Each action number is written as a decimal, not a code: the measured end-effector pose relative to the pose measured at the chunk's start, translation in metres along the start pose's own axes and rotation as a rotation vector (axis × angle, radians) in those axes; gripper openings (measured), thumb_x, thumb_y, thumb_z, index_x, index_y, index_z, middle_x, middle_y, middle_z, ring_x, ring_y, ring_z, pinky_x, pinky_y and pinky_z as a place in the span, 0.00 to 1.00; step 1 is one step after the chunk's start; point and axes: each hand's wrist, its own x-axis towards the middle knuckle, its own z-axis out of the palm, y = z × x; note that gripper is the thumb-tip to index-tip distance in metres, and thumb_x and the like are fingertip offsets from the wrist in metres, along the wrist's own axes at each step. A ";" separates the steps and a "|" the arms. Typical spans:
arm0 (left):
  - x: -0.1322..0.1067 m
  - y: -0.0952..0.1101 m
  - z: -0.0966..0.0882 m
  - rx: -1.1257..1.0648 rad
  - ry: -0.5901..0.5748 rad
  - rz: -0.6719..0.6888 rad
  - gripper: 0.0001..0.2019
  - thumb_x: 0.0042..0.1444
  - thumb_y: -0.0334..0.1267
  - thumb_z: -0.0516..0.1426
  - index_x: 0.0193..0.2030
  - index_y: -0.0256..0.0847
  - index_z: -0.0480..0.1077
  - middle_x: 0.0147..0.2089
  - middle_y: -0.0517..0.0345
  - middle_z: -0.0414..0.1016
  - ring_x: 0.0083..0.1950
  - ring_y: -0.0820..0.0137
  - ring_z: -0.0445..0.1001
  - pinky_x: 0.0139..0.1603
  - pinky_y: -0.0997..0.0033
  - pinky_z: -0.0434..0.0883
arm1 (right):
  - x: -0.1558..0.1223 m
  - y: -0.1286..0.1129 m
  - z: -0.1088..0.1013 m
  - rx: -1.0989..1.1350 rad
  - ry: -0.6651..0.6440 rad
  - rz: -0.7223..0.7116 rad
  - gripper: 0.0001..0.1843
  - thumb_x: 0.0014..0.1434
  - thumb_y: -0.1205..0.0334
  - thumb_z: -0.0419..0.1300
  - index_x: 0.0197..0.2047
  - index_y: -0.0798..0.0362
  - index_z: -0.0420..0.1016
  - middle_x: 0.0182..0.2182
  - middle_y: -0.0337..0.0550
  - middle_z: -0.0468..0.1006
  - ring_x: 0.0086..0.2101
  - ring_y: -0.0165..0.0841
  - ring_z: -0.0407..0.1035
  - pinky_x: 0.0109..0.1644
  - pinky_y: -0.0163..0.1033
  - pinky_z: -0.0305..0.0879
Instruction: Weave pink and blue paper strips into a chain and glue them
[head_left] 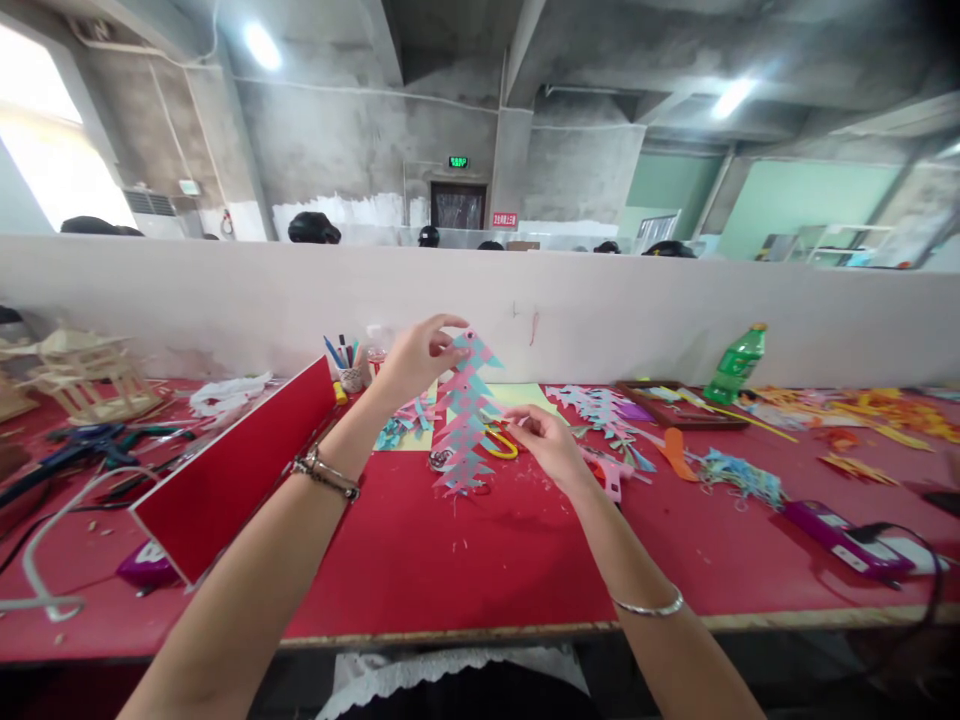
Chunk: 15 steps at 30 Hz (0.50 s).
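A woven paper strip (466, 415) in pink and light blue, with pointed zigzag edges, hangs upright in front of me. My left hand (424, 360) pinches it near its top, beside a small dark hole. At its right edge my right hand (544, 440) is closed, thumb and finger pressed together by one of the paper points; the fingertips partly hide what they grip. Behind the strip lie yellow-handled scissors (502, 442), partly covered. A pink glue gun (611, 476) rests just past my right wrist. Another woven paper piece (600, 410) lies at the back right.
A red board (247, 465) leans on edge at left, near a wooden stick model (90, 375). Pink and blue paper scraps (409, 420) lie behind my left wrist. At right are a green bottle (737, 362), blue paper strips (742, 478) and a purple power strip (847, 542).
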 end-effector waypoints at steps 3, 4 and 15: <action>0.000 0.001 -0.001 0.008 -0.002 -0.001 0.16 0.48 0.33 0.55 0.46 0.41 0.65 0.25 0.62 0.67 0.23 0.79 0.67 0.21 0.82 0.62 | -0.002 0.003 -0.002 -0.005 0.014 0.003 0.12 0.47 0.56 0.58 0.33 0.54 0.72 0.23 0.37 0.67 0.22 0.25 0.57 0.25 0.32 0.54; 0.000 0.000 -0.001 0.012 -0.002 0.000 0.16 0.48 0.33 0.55 0.46 0.41 0.65 0.25 0.62 0.68 0.23 0.79 0.67 0.22 0.82 0.63 | -0.003 0.005 -0.003 -0.005 0.020 0.009 0.12 0.46 0.56 0.58 0.32 0.54 0.72 0.23 0.37 0.67 0.22 0.26 0.58 0.25 0.32 0.55; -0.002 -0.004 -0.001 0.030 -0.034 0.014 0.16 0.49 0.34 0.54 0.46 0.40 0.64 0.24 0.63 0.68 0.23 0.78 0.67 0.23 0.80 0.63 | -0.014 0.012 -0.005 0.037 0.037 0.069 0.12 0.48 0.55 0.56 0.32 0.53 0.73 0.33 0.43 0.76 0.36 0.34 0.68 0.41 0.39 0.62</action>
